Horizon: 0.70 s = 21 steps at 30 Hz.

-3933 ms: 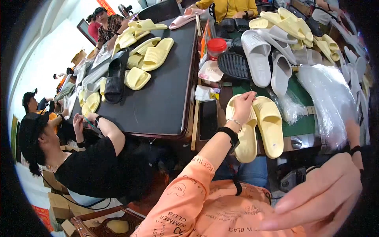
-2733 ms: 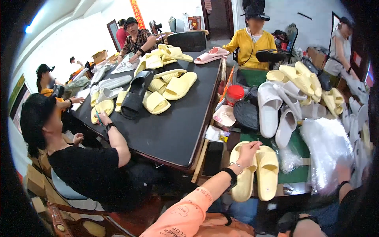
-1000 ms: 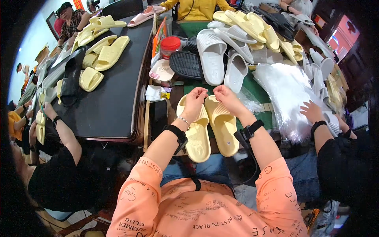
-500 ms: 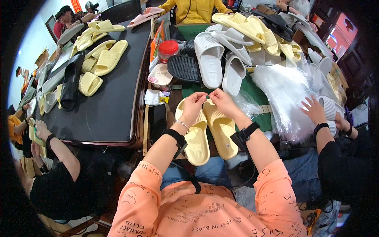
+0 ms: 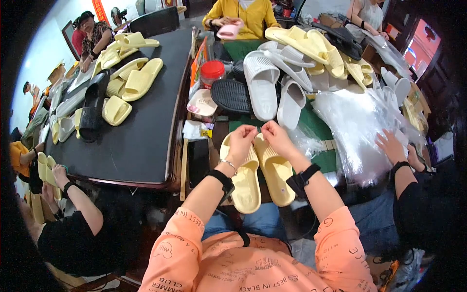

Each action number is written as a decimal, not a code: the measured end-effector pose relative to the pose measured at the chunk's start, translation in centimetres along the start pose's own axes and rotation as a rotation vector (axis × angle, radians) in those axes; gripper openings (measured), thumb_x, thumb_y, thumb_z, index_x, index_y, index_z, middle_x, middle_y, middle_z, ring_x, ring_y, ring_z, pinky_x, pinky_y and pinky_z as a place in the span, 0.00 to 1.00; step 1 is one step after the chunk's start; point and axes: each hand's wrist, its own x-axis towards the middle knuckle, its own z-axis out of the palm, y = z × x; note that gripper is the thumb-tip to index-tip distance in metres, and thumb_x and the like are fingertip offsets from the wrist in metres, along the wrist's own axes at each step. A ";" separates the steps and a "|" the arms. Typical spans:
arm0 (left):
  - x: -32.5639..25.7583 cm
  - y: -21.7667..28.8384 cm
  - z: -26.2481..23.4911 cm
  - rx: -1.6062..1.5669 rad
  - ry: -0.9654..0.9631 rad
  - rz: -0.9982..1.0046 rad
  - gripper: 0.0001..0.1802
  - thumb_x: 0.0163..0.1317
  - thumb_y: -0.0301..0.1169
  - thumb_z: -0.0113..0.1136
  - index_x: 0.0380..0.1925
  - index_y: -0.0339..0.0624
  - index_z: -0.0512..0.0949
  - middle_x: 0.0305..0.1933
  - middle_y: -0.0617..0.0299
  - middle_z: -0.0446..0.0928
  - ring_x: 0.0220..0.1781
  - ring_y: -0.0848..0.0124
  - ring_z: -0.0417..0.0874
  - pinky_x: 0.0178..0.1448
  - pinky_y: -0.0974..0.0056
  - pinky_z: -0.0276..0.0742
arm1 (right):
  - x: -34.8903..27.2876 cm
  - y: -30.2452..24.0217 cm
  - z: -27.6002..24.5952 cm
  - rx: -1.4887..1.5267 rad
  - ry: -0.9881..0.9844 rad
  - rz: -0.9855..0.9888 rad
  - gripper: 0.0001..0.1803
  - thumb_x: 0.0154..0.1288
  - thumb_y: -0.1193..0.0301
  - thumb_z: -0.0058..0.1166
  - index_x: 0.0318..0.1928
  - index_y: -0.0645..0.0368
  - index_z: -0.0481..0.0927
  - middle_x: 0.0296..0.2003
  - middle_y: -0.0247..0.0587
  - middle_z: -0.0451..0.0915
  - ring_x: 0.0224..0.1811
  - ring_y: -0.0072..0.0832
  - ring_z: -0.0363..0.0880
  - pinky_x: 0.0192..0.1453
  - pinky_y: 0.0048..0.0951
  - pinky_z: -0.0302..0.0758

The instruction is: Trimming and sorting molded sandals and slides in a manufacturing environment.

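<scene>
A pair of pale yellow slide sandals lies side by side at the table's front edge, heels toward me: the left slide point(image 5: 246, 187) and the right slide point(image 5: 278, 179). At their toe ends my left hand point(image 5: 242, 142) and my right hand point(image 5: 276, 139) are close together, fingertips pinched. Whatever sits between the fingertips is too small to make out. My left hand covers part of the left slide's strap. Just beyond my hands stand a grey slide point(image 5: 262, 92) and a smaller-looking grey slide point(image 5: 292, 104), with a black sole point(image 5: 230, 96) beside them.
Clear plastic bags point(image 5: 348, 131) are heaped to the right, a co-worker's hand point(image 5: 392, 147) on them. Yellow slides point(image 5: 306, 46) are piled at the back. A red-lidded jar point(image 5: 212, 73) and a dark phone point(image 5: 198, 163) are on the left. Another black table point(image 5: 141, 131) holds more slides.
My hands stay pinched at the toe ends of the slides. The whole view has shifted slightly. Across the table, the person in yellow now holds a pink slide in front of their body.
</scene>
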 end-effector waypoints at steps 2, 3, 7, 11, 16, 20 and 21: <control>-0.5 0.2 -0.1 0.025 0.037 -0.032 0.07 0.55 0.26 0.56 0.33 0.36 0.75 0.27 0.67 0.75 0.25 0.81 0.72 0.30 0.77 0.67 | -0.5 -0.8 0.2 0.074 -0.016 0.027 0.06 0.60 0.73 0.46 0.34 0.64 0.69 0.24 0.35 0.73 0.25 0.20 0.70 0.31 0.23 0.68; -0.3 0.4 -0.2 0.029 0.042 -0.027 0.07 0.55 0.26 0.56 0.33 0.36 0.75 0.27 0.67 0.75 0.25 0.81 0.72 0.30 0.77 0.67 | -0.5 -1.2 0.3 0.145 -0.030 0.062 0.05 0.59 0.75 0.47 0.33 0.64 0.69 0.23 0.34 0.73 0.24 0.19 0.70 0.30 0.22 0.68; -0.5 0.5 0.3 -0.076 0.052 0.004 0.07 0.54 0.25 0.58 0.33 0.33 0.75 0.29 0.63 0.76 0.26 0.78 0.74 0.32 0.75 0.70 | -0.9 -1.8 -0.1 0.189 0.013 0.083 0.04 0.59 0.76 0.48 0.31 0.63 0.69 0.22 0.34 0.73 0.24 0.18 0.70 0.30 0.19 0.68; -0.8 0.7 0.5 -0.106 0.092 -0.037 0.07 0.53 0.23 0.58 0.32 0.33 0.75 0.28 0.62 0.76 0.27 0.78 0.75 0.33 0.75 0.71 | -0.6 -0.4 0.2 0.202 -0.009 0.077 0.05 0.58 0.75 0.49 0.31 0.64 0.69 0.22 0.35 0.74 0.24 0.19 0.72 0.30 0.21 0.69; -0.3 0.5 0.5 -0.075 0.081 -0.035 0.07 0.53 0.24 0.58 0.32 0.33 0.75 0.28 0.64 0.76 0.26 0.78 0.75 0.32 0.75 0.71 | -0.4 -0.6 0.1 0.110 0.014 0.046 0.06 0.57 0.74 0.50 0.30 0.65 0.70 0.23 0.36 0.75 0.24 0.20 0.73 0.29 0.22 0.69; 0.0 0.1 0.2 -0.064 0.057 -0.025 0.07 0.53 0.24 0.59 0.32 0.34 0.76 0.28 0.65 0.76 0.26 0.79 0.74 0.32 0.75 0.70 | -0.3 -1.4 0.1 0.084 0.019 0.063 0.06 0.57 0.74 0.50 0.30 0.65 0.70 0.23 0.36 0.75 0.25 0.20 0.73 0.30 0.22 0.69; 0.1 0.2 0.1 -0.045 0.051 -0.031 0.07 0.53 0.25 0.58 0.32 0.34 0.76 0.28 0.65 0.76 0.27 0.79 0.74 0.33 0.75 0.70 | -0.2 -1.5 0.1 0.085 0.017 0.058 0.06 0.57 0.74 0.50 0.30 0.65 0.70 0.23 0.36 0.75 0.25 0.20 0.73 0.30 0.22 0.69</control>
